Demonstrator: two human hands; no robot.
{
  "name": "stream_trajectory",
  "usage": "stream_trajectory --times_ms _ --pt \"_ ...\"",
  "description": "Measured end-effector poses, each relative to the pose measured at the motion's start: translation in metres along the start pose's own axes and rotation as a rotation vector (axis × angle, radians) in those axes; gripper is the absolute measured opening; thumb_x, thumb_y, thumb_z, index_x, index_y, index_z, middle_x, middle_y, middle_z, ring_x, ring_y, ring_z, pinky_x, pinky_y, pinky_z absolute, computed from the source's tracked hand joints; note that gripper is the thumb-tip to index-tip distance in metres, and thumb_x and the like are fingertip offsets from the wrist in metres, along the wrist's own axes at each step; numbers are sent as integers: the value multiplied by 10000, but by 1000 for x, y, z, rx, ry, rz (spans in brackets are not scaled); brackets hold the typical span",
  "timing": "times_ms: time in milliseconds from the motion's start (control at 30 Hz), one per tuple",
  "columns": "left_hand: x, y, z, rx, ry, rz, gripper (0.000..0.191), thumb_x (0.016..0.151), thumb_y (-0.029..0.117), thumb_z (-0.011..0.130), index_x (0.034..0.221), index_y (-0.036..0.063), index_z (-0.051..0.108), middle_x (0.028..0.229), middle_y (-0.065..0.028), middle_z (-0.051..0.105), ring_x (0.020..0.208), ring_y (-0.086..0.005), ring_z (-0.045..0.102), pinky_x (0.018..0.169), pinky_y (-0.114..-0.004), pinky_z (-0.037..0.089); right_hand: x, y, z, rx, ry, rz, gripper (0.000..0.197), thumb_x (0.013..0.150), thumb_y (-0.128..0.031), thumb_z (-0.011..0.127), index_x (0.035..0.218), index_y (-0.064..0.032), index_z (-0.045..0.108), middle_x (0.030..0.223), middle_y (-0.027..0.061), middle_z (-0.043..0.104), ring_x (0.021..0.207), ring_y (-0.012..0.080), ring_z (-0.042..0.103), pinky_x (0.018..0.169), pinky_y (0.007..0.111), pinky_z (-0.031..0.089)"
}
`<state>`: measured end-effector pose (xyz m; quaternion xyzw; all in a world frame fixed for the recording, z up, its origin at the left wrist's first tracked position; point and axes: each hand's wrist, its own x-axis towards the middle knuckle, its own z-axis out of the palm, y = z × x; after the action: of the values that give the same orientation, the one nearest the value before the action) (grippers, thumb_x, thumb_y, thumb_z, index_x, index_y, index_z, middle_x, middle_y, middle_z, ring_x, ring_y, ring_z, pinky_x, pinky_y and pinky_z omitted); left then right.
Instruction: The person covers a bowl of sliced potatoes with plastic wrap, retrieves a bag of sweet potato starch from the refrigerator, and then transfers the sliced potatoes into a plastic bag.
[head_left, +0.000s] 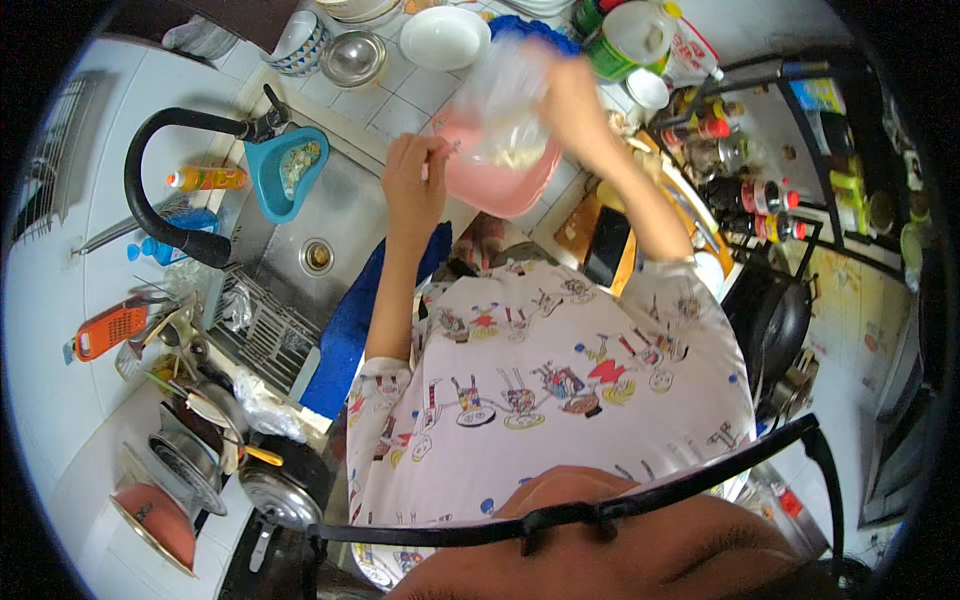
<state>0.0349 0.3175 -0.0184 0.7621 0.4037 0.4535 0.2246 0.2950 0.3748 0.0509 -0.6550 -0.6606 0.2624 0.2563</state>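
Observation:
My left hand (415, 176) is at the left rim of a pink plastic basin (491, 187), its fingers drawn together; whether they grip the rim cannot be made out. In my right hand (574, 105), blurred by motion, is a clear plastic bag (506, 94) held over the basin. Some pale, yellowish food (521, 156) shows low down at the bag, inside it or in the basin behind it. The bag hides much of the basin's inside.
To the left lies a steel sink (345, 202) with a black faucet (161, 120) and a blue corner strainer (262, 180) holding scraps. A white bowl (445, 39) and a steel bowl (352, 58) stand beyond. At right are a black phone (606, 246), bottles (750, 196) and a wok (772, 315).

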Motion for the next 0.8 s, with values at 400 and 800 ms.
stream_trajectory --times_ms 400,800 --pt "-12 2 32 325 -100 94 225 710 163 613 905 57 572 842 -56 552 781 -259 518 715 -359 401 -34 -32 14 -189 393 -24 221 701 -42 452 847 30 602 767 262 586 746 426 565 662 414 462" --pt "53 40 -22 518 -233 430 89 701 110 537 785 118 565 741 -2 525 684 -182 522 586 -310 405 -38 15 63 -25 301 39 221 695 -63 469 846 23 605 762 243 600 749 415 579 670 429 461"
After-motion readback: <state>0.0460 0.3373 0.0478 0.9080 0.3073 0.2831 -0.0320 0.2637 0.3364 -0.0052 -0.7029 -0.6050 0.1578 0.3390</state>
